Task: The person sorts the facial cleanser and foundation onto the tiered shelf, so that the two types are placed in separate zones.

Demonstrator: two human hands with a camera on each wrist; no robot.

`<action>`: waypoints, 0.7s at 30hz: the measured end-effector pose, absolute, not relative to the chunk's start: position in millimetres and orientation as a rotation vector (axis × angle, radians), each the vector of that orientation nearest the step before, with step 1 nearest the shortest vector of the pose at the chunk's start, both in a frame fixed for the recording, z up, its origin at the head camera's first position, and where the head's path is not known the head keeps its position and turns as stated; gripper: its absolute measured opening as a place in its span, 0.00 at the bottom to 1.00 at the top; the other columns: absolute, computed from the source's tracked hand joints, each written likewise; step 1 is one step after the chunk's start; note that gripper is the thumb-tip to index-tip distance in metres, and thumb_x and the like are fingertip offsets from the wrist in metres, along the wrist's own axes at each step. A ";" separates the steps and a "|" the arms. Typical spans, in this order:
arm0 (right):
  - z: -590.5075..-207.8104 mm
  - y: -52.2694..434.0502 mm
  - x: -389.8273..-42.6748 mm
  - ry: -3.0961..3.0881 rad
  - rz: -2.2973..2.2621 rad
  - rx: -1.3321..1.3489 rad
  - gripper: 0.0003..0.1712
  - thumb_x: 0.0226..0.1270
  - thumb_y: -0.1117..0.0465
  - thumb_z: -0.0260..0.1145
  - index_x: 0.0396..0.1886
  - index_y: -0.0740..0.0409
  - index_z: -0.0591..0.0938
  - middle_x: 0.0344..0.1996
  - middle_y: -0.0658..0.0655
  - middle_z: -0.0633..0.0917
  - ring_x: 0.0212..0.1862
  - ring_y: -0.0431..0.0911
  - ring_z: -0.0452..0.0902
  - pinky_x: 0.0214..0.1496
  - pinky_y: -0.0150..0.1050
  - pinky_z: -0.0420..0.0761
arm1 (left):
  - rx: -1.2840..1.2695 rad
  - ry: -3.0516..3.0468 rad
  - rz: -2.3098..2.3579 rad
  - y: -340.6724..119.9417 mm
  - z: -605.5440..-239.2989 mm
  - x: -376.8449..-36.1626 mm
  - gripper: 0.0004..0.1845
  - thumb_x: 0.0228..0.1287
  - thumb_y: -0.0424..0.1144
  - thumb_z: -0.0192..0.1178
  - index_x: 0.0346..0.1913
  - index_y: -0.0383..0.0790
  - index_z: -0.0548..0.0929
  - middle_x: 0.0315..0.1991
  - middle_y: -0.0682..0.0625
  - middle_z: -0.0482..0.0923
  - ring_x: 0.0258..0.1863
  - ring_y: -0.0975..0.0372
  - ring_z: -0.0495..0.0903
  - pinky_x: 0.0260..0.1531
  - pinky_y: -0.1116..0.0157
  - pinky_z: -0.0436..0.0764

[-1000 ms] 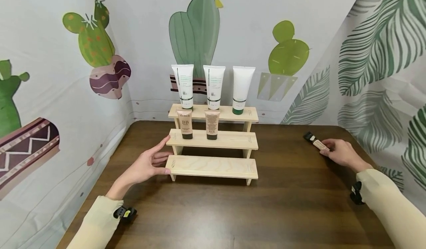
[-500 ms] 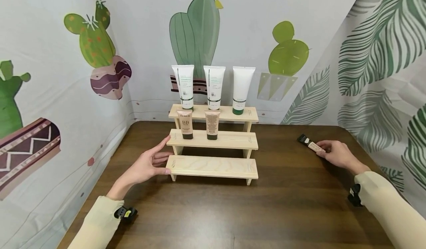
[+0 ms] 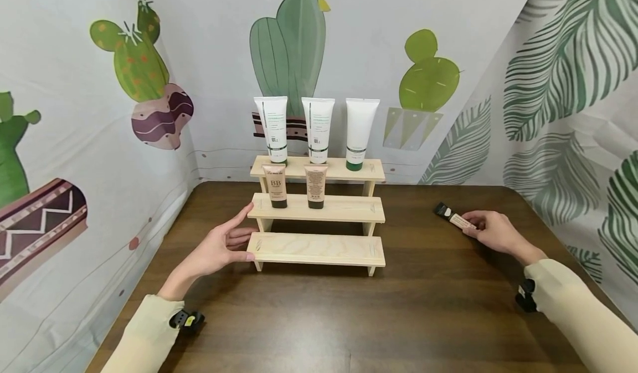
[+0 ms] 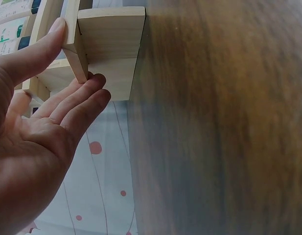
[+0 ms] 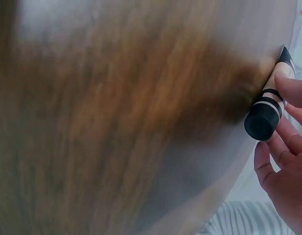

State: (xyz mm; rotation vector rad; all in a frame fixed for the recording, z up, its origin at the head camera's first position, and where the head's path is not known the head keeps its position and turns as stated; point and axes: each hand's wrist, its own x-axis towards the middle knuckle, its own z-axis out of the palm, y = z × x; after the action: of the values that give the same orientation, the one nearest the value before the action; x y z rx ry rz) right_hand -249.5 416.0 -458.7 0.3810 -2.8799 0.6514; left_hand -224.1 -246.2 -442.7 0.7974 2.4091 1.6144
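A three-step wooden display stand (image 3: 316, 248) stands on the table. My left hand (image 3: 211, 253) holds its left end, thumb at the lowest step and index finger at the middle step; in the left wrist view the other fingers lie beside the lowest board. My right hand (image 3: 493, 231) pinches a small beige cosmetic tube (image 3: 457, 218) with black ends, lying slantwise low over the table; in the right wrist view its black cap (image 5: 262, 122) faces the camera. On the middle step stand two pink-beige tubes, one marked BB (image 3: 276, 186), the other (image 3: 315, 186) showing small print.
Three white tubes with green caps stand on the top step: left (image 3: 272, 129), middle (image 3: 317, 129) and right (image 3: 361, 132). The brown table (image 3: 319, 323) backs onto a cloth (image 3: 369, 7) printed with cacti and leaves.
My right hand has moved left across the table, carrying the beige tube closer to the stand. My left hand stays at the stand's left end.
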 end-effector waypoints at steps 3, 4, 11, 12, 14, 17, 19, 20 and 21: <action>-460.0 410.5 -247.0 -2.866 0.641 0.406 0.16 0.57 0.63 0.72 0.44 0.64 0.83 0.30 0.53 0.84 0.27 0.42 0.72 0.25 0.33 0.69 | 0.817 2.405 1.613 -246.1 -442.8 -223.6 0.58 0.47 0.28 0.73 0.76 0.56 0.48 0.69 0.40 0.59 0.58 0.47 0.73 0.54 0.48 0.73; -461.0 408.8 -246.1 -2.865 0.640 0.414 0.16 0.57 0.63 0.71 0.45 0.64 0.83 0.29 0.53 0.84 0.27 0.42 0.72 0.24 0.33 0.69 | 0.823 2.405 1.611 -246.2 -442.8 -223.5 0.58 0.47 0.29 0.73 0.76 0.56 0.48 0.70 0.40 0.58 0.58 0.47 0.72 0.54 0.47 0.73; -463.8 398.1 -240.7 -2.890 0.661 0.451 0.16 0.59 0.62 0.70 0.46 0.63 0.83 0.31 0.53 0.83 0.28 0.43 0.71 0.25 0.33 0.70 | 0.799 2.410 1.594 -246.2 -442.4 -223.8 0.57 0.47 0.30 0.74 0.75 0.58 0.49 0.64 0.35 0.66 0.57 0.46 0.73 0.54 0.47 0.73; -463.4 397.3 -240.4 -2.890 0.666 0.454 0.16 0.59 0.62 0.70 0.46 0.63 0.83 0.31 0.53 0.83 0.28 0.43 0.72 0.26 0.33 0.71 | 0.798 2.408 1.593 -246.3 -442.4 -223.9 0.58 0.47 0.30 0.74 0.76 0.58 0.48 0.64 0.35 0.66 0.57 0.46 0.73 0.54 0.48 0.73; -462.2 396.0 -239.9 -2.891 0.661 0.453 0.16 0.59 0.63 0.70 0.46 0.63 0.83 0.32 0.54 0.83 0.30 0.44 0.73 0.27 0.34 0.71 | 0.784 2.404 1.598 -246.4 -442.4 -224.2 0.58 0.47 0.30 0.74 0.75 0.59 0.48 0.63 0.35 0.67 0.58 0.47 0.73 0.55 0.50 0.73; -459.3 394.1 -238.4 -2.911 0.664 0.442 0.16 0.60 0.62 0.69 0.47 0.64 0.82 0.33 0.54 0.84 0.31 0.44 0.74 0.28 0.34 0.72 | 0.764 2.401 1.602 -246.1 -442.3 -224.3 0.58 0.47 0.30 0.74 0.75 0.60 0.48 0.63 0.36 0.68 0.58 0.49 0.73 0.55 0.52 0.74; -456.8 392.7 -237.5 -2.926 0.690 0.440 0.16 0.62 0.61 0.68 0.48 0.64 0.82 0.33 0.55 0.84 0.31 0.45 0.75 0.27 0.34 0.74 | 0.753 2.403 1.608 -246.0 -442.6 -224.5 0.58 0.46 0.30 0.74 0.75 0.60 0.49 0.63 0.37 0.68 0.58 0.50 0.73 0.55 0.52 0.74; -455.2 391.8 -237.0 -2.932 0.699 0.443 0.16 0.63 0.61 0.68 0.48 0.64 0.82 0.34 0.55 0.84 0.31 0.45 0.75 0.27 0.33 0.74 | 0.754 2.405 1.609 -246.0 -443.0 -224.6 0.58 0.46 0.30 0.74 0.75 0.60 0.49 0.62 0.36 0.68 0.57 0.50 0.74 0.55 0.52 0.74; -453.4 390.9 -236.3 -2.935 0.717 0.451 0.16 0.63 0.61 0.67 0.48 0.65 0.82 0.34 0.55 0.85 0.32 0.45 0.76 0.27 0.33 0.75 | 0.754 2.407 1.609 -246.2 -443.4 -224.8 0.58 0.46 0.30 0.74 0.75 0.60 0.49 0.63 0.37 0.68 0.57 0.49 0.74 0.55 0.52 0.74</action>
State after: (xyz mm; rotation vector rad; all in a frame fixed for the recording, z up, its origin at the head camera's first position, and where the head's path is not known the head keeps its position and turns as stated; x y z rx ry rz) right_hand -236.3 390.9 -453.4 0.4513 -2.9347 0.7166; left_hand -224.8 -246.2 -443.4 0.7543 2.4066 1.6086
